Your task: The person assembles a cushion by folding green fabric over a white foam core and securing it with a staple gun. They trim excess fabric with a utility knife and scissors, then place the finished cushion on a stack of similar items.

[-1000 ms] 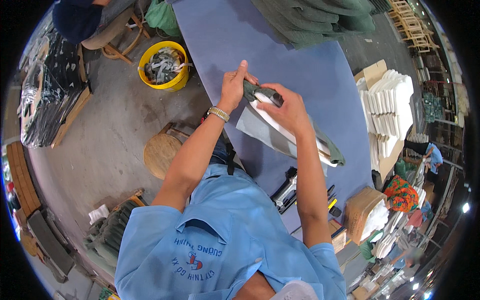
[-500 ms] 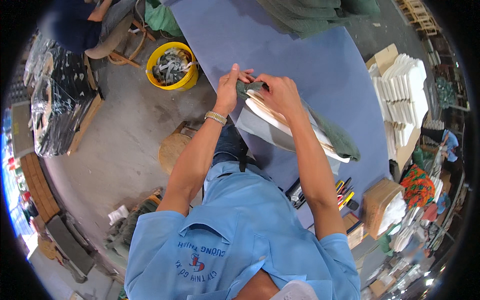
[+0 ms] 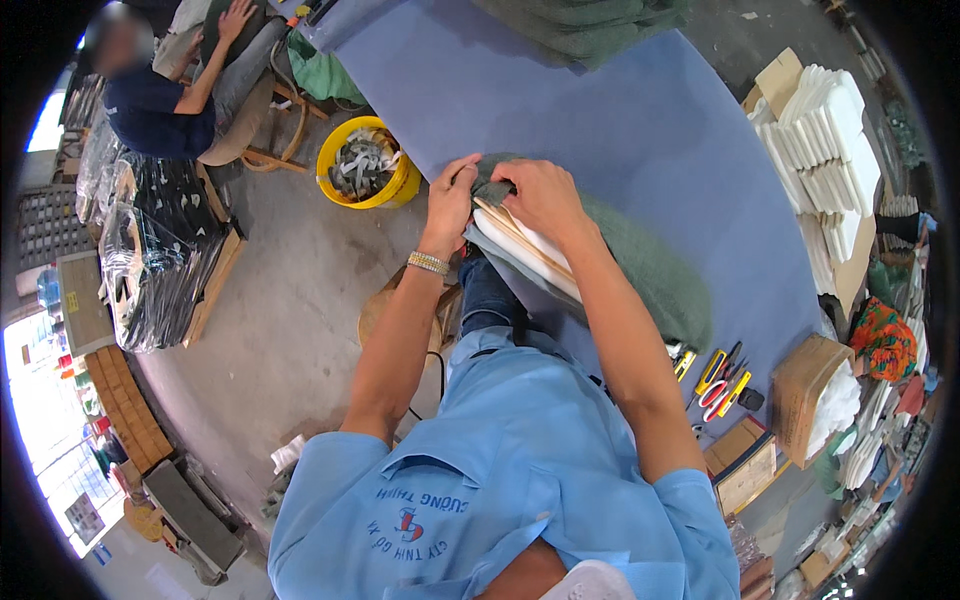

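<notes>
A padded panel stands tilted at the table's near edge, with a thin wooden board and white foam (image 3: 530,243) showing along its side. Dark green fabric (image 3: 660,275) drapes over its far face. At the panel's left end, my left hand (image 3: 450,208) is closed on the fabric's edge, its fingers partly hidden. My right hand (image 3: 545,200) is closed too, with bent fingers pinching the fabric just beside it. A grey layer (image 3: 515,262) hangs along the near side of the foam.
The blue-covered table (image 3: 600,120) bears a green fabric pile (image 3: 590,25) at the back and cutters and scissors (image 3: 722,385) at right. A yellow bucket of scraps (image 3: 370,165) and a stool (image 3: 385,315) stand left. Beyond sits another person (image 3: 165,105). White pads (image 3: 820,140) are stacked right.
The green fabric shows a wider face to the right of my hands, and the panel is turned. My left hand's fingers, stretched out before, have closed on the fabric. The view has shifted.
</notes>
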The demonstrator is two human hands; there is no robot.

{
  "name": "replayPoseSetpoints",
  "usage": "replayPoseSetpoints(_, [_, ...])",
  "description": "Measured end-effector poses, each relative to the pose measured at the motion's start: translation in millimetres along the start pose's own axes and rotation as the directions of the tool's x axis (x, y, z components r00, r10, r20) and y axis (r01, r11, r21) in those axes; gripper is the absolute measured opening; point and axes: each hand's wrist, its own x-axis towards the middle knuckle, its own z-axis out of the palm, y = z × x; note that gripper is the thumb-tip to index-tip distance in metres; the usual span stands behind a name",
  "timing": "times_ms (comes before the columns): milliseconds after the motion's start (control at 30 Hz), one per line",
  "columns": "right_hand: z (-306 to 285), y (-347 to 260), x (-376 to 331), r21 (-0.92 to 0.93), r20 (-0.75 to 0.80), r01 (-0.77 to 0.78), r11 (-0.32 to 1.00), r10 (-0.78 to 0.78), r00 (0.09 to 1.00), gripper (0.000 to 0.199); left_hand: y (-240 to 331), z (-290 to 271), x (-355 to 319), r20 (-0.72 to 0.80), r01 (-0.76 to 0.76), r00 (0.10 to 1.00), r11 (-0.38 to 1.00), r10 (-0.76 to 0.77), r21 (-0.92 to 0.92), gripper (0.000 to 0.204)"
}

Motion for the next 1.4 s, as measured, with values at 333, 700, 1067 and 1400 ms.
replayPoseSetpoints(333, [3.3, -30.7, 15.6, -0.113, -0.207, 0.113, 0.987, -0.134, 0.969, 0.023, 40.7, -12.2, 33.9, 0.121, -0.136, 0.982, 0.988, 0.144, -0.074, 0.034])
replayPoseSetpoints(700, [124.8, 6.6, 44.7, 0.186, -0.078, -0.111, 0.976, 0.128, 0.989, 0.018, -5.2, -116.1, 45.0, 0.360, -0.263, 0.932, 0.743, 0.032, 0.616, 0.050])
replayPoseSetpoints(1067, [121.3, 1.8, 52.9, 0.406, -0.184, -0.171, 0.898, 0.264, 0.947, 0.018, -38.7, -121.6, 106.1, 0.698, -0.748, 0.623, 0.528, 0.352, 0.402, 0.032])
replayPoseSetpoints(1400, [149.6, 5.1, 4.1, 0.072, -0.448, 0.115, 0.991, -0.071, 0.891, 0.031, -40.7, -123.6, 116.7, 0.734, -0.893, 0.450, 0.260, 0.508, 0.368, 0.029])
